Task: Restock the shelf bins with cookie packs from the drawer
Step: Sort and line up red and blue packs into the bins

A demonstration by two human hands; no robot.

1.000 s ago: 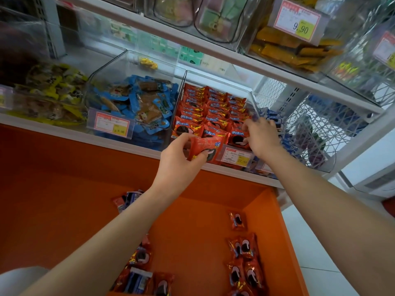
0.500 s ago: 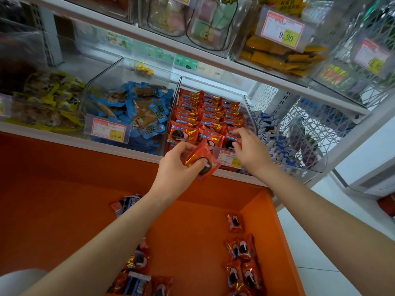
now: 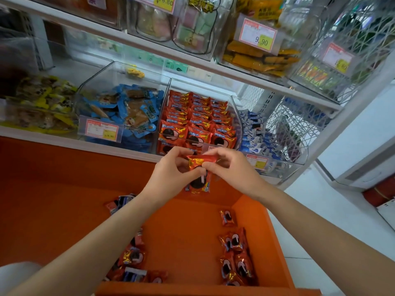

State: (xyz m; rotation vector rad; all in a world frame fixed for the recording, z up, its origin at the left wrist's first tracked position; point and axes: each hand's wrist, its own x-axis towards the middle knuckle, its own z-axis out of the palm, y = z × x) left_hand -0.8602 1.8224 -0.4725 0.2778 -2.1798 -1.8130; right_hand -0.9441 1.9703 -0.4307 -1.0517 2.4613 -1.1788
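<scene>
The drawer lies nearest, cookie packs loose along its left and right sides. Beyond its far wall runs the shelf, the cookie bin mid-shelf, another bin just left. The left hand and right hand hold one pack just before the cookie bin.

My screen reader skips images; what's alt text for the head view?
The left hand and right hand pinch one red cookie pack over an open orange drawer holding loose packs. Beyond, a clear shelf bin holds rows of matching packs.
</scene>
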